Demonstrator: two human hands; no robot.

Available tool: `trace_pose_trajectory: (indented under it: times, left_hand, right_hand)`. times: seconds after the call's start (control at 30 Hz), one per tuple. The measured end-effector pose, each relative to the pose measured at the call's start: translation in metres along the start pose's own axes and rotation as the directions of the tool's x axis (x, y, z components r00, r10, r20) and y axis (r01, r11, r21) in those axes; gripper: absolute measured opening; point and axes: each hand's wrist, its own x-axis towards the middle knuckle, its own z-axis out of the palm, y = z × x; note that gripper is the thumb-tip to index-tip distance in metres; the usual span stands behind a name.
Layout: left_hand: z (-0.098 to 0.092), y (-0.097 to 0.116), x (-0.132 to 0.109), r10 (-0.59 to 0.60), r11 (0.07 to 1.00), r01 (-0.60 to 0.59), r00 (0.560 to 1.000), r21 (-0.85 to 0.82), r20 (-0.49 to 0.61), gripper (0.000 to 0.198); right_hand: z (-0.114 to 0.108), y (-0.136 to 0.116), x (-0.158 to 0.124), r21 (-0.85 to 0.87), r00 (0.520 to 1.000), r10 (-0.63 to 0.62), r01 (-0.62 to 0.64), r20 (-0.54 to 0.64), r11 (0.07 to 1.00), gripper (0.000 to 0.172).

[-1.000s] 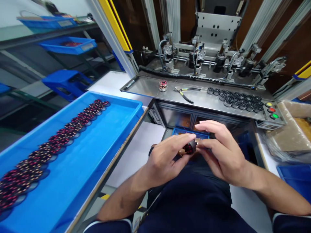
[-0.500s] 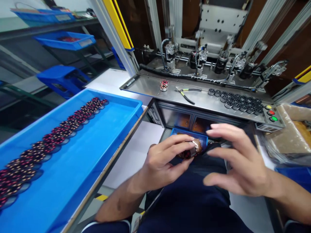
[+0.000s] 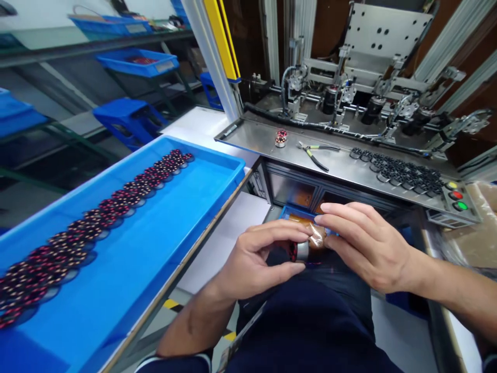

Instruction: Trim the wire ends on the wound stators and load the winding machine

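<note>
Over my lap, my left hand [image 3: 264,254] is closed around a wound motor stator [image 3: 302,252] with a silver rim and red and dark windings on its left face. The fingers lie over its top and the thumb is beneath. My right hand [image 3: 373,243] is just to the right, its fingers stretched out towards the stator. Its thumb is mostly hidden, and I cannot tell whether the fingertips touch anything. Behind the stator, glossy brown material [image 3: 319,235] shows between the hands, at a small blue bin [image 3: 289,211].
On my left, a large blue tray [image 3: 217,178] holds rows of wound stators [image 3: 128,194]. On the metal ledge are stacked stators [image 3: 280,138], cutting pliers [image 3: 316,155], several black cores [image 3: 404,173] and a button box [image 3: 457,199]. Machine fixtures [image 3: 345,93] stand behind.
My right hand has moved left, close to the stator, with its fingers drawn nearer together. My left hand still grips the stator. The view has swung left.
</note>
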Motion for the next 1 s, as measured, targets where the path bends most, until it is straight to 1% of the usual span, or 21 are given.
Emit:
trace_pose_trajectory:
  times: [0.07, 0.1, 0.13, 0.17, 0.2, 0.23, 0.27, 0.33, 0.4, 0.47, 0.57, 0.63, 0.77, 0.83, 0.9, 1.0]
  left_hand:
    - [-0.003, -0.004, -0.001, -0.039, 0.994, 0.031, 0.997, -0.107, -0.07, 0.042]
    - [-0.003, -0.006, -0.001, -0.052, 0.987, 0.035, 0.993, -0.154, -0.109, 0.041]
    - [-0.004, -0.008, -0.001, -0.06, 0.981, 0.031, 0.987, -0.193, -0.147, 0.041]
    - [-0.004, -0.01, 0.0, -0.069, 0.975, 0.027, 0.98, -0.218, -0.187, 0.04]
    - [-0.003, -0.012, 0.002, -0.082, 0.972, 0.028, 0.971, -0.234, -0.225, 0.04]
    - [-0.003, -0.014, 0.004, -0.102, 0.969, 0.037, 0.96, -0.246, -0.259, 0.039]
    - [-0.002, -0.016, 0.005, -0.128, 0.965, 0.054, 0.95, -0.256, -0.284, 0.038]
    - [0.0, -0.018, 0.008, -0.187, 0.956, 0.096, 0.927, -0.277, -0.324, 0.037]
    - [0.001, -0.018, 0.009, -0.222, 0.947, 0.116, 0.91, -0.3, -0.349, 0.037]
    - [0.0, -0.016, 0.008, -0.226, 0.944, 0.11, 0.903, -0.311, -0.366, 0.037]
    - [-0.002, -0.011, 0.007, -0.219, 0.949, 0.098, 0.89, -0.3, -0.4, 0.032]
    - [-0.001, -0.008, 0.007, -0.219, 0.953, 0.094, 0.87, -0.288, -0.441, 0.028]
    - [0.003, -0.006, 0.009, -0.222, 0.957, 0.092, 0.841, -0.274, -0.494, 0.022]
    - [0.006, -0.006, 0.009, -0.216, 0.958, 0.084, 0.839, -0.273, -0.5, 0.02]
    - [0.008, -0.006, 0.009, -0.212, 0.958, 0.074, 0.836, -0.278, -0.506, 0.018]
    - [0.009, -0.004, 0.008, -0.204, 0.96, 0.066, 0.827, -0.271, -0.523, 0.017]
  right_hand:
    - [0.008, 0.018, -0.003, 0.025, 0.999, 0.041, -0.041, 0.009, 0.999, 0.023]
    - [0.016, 0.031, -0.005, 0.042, 0.996, 0.086, -0.086, -0.001, 0.995, 0.018]
    - [0.025, 0.048, -0.006, 0.057, 0.989, 0.148, -0.147, -0.02, 0.988, 0.013]
    - [0.037, 0.067, -0.007, 0.063, 0.972, 0.235, -0.233, -0.027, 0.97, 0.013]
    - [0.049, 0.088, -0.007, 0.058, 0.944, 0.331, -0.329, -0.016, 0.942, 0.022]
    - [0.063, 0.109, -0.007, 0.031, 0.893, 0.448, -0.449, 0.025, 0.893, 0.033]
    - [0.078, 0.129, -0.007, -0.015, 0.827, 0.556, -0.557, 0.083, 0.831, 0.041]
    - [0.106, 0.161, -0.007, -0.058, 0.771, 0.626, -0.624, 0.121, 0.779, 0.053]
    - [0.129, 0.18, -0.009, -0.096, 0.73, 0.664, -0.658, 0.158, 0.747, 0.064]
    - [0.146, 0.188, -0.014, -0.131, 0.693, 0.692, -0.681, 0.202, 0.721, 0.069]
    - [0.157, 0.19, -0.023, -0.167, 0.657, 0.704, -0.688, 0.27, 0.706, 0.064]
    - [0.159, 0.191, -0.027, -0.174, 0.653, 0.693, -0.677, 0.307, 0.715, 0.064]
    - [0.162, 0.197, -0.025, -0.157, 0.663, 0.663, -0.656, 0.347, 0.738, 0.073]
    - [0.165, 0.198, -0.022, -0.141, 0.659, 0.667, -0.666, 0.347, 0.732, 0.069]
    - [0.166, 0.197, -0.02, -0.112, 0.652, 0.679, -0.688, 0.338, 0.717, 0.061]
    - [0.161, 0.198, -0.02, -0.024, 0.646, 0.695, -0.727, 0.316, 0.686, 0.052]
